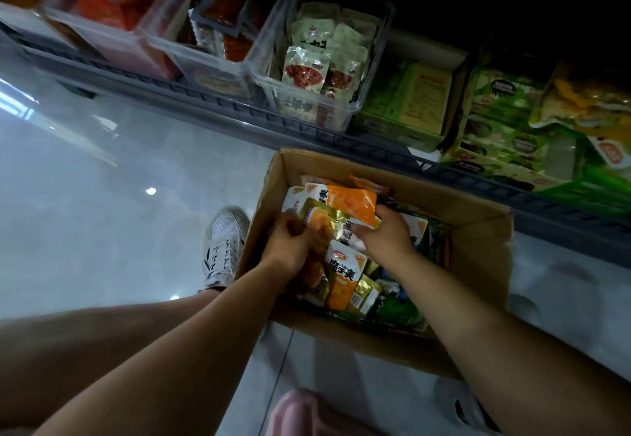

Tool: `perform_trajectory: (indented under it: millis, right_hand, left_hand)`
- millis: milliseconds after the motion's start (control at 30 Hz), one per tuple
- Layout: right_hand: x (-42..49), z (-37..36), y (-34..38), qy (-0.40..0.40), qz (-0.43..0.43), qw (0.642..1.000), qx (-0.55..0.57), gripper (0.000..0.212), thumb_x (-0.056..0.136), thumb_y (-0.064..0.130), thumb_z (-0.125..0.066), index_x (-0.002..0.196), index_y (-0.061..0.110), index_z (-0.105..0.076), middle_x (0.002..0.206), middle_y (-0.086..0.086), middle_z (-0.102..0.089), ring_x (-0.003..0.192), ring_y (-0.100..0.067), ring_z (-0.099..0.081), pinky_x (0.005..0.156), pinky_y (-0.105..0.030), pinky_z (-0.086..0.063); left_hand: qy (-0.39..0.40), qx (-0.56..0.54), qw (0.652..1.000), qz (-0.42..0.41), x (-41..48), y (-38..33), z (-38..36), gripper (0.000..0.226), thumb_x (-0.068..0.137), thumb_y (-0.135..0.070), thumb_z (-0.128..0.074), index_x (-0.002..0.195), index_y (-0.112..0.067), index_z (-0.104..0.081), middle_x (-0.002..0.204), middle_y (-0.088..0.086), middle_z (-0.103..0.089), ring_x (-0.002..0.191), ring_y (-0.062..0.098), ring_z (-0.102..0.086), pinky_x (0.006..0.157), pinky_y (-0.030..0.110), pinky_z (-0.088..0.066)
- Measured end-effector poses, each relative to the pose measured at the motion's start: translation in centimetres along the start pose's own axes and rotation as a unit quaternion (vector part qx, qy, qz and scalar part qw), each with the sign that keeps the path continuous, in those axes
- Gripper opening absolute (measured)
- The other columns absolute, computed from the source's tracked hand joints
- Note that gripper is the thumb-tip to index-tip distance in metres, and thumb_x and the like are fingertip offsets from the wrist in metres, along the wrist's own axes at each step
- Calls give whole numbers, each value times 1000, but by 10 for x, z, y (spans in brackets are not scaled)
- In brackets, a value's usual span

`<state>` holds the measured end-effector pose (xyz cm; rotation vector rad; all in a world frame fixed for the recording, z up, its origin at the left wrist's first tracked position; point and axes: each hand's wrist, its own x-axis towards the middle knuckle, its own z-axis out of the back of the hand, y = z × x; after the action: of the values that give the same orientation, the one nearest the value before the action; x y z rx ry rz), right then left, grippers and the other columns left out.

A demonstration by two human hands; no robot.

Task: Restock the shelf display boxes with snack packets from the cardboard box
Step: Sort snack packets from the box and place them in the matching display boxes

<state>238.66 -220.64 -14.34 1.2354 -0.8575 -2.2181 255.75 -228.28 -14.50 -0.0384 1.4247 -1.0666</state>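
On the far left of the shelf [239,112], a clear bin [85,30] of red packets sits tight against its neighbours, open top towards the aisle so stock can be dropped straight in. The next clear bin [177,49] holds darker red packets. To the right of it, the clear display box [379,59] holds white-and-green packets standing on end in rows, faces forward for a shopper to read.

Nearer, a white shoe [223,241] is planted on the pale floor [102,196] just left of the cardboard box [478,251]. The box stands on the floor right below the shelf edge, probably so each lift is a short one.

Both hands are down inside the box. The left hand [290,244] has its fingers curled round a gold packet [327,220] at the left of the pile. The right hand [386,237] grips the lower edge of an orange packet [351,201] lying over it. It looks as if the two are gathering a bundle between them, rather than taking single packs. More snack packets [343,275] lie loose and mixed beneath, so sorting by kind is likely still needed.

Far right, green display cartons [505,121] stand on the shelf with lids open. Which one this bundle suits I cannot tell.
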Motion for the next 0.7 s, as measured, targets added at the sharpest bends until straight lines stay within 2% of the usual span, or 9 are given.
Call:
perform_trajectory:
  millis: [67, 133, 200, 267, 333, 400, 533, 633, 700]
  right_hand:
    - [-8, 17, -19, -16, -29, 999, 28, 24, 94, 17, -70, 117, 22, -64, 104, 6, -66, 100, -21, -63, 87, -34, -48]
    - [-17, 32, -36, -32, -67, 994, 83, 25, 92, 14, -71, 111, 28, -61, 100, 9, -67, 102, -25, -66, 90, -42, -52]
    - [-25, 41, -47, -31, -98, 986, 129, 33, 90, 15, -74, 118, 27, -59, 106, 7, -66, 104, -27, -64, 91, -47, -50]
    - [-29, 44, -52, -1, -121, 980, 156, 32, 90, 22, -75, 119, 27, -62, 111, 8, -66, 103, -23, -61, 89, -45, -43]
    - [-32, 44, -50, 39, -123, 980, 152, 19, 90, 28, -74, 107, 32, -64, 104, 14, -65, 94, -14, -59, 89, -41, -40]
    - [-30, 42, -47, 53, -106, 986, 121, 19, 88, 28, -76, 102, 32, -63, 103, 15, -65, 97, -13, -60, 91, -38, -42]
    - [-26, 39, -44, 70, -81, 990, 92, 34, 88, 20, -76, 119, 24, -64, 118, 4, -68, 112, -23, -63, 99, -41, -48]
    - [-29, 40, -45, 63, -74, 990, 106, 37, 92, 18, -72, 126, 24, -61, 124, 2, -67, 115, -25, -62, 104, -48, -47]
    - [-32, 46, -46, 52, -73, 989, 121, 36, 93, 19, -70, 128, 24, -61, 125, 1, -67, 114, -25, -63, 103, -52, -48]
  left_hand:
    - [4, -2, 1000, 2, -2, -3, -1, 39, 90, -43, -75, 118, -34, -49, 120, -2, -63, 112, 24, -61, 105, 46, -50]
    - [27, 23, 999, -8, -3, -5, -7, 53, 82, -53, -79, 122, -31, -54, 125, 0, -66, 113, 24, -65, 103, 50, -53]
    - [42, 94, 994, -31, 5, 2, -15, 77, 66, -75, -75, 127, -33, -55, 123, -2, -68, 115, 23, -66, 104, 51, -52]
    - [36, 180, 981, -54, 14, 9, -23, 91, 60, -89, -64, 135, -38, -52, 135, -1, -62, 129, 28, -57, 108, 54, -47]
    - [18, 249, 965, -75, 8, 3, -26, 87, 70, -80, -62, 144, -36, -48, 148, 5, -50, 141, 33, -41, 115, 57, -38]
    - [9, 247, 966, -79, 2, -5, -27, 84, 74, -68, -65, 148, -33, -46, 150, 9, -46, 142, 35, -36, 117, 57, -34]
    - [7, 203, 976, -75, 1, -7, -29, 84, 70, -56, -78, 145, -34, -46, 140, 4, -56, 134, 31, -49, 112, 55, -43]
    - [2, 187, 980, -64, 7, -4, -26, 83, 57, -66, -79, 131, -39, -53, 125, -3, -66, 119, 24, -62, 102, 52, -53]
    - [4, 185, 981, -65, -1, -14, -24, 83, 57, -65, -82, 131, -36, -55, 123, -4, -66, 116, 23, -63, 101, 51, -54]
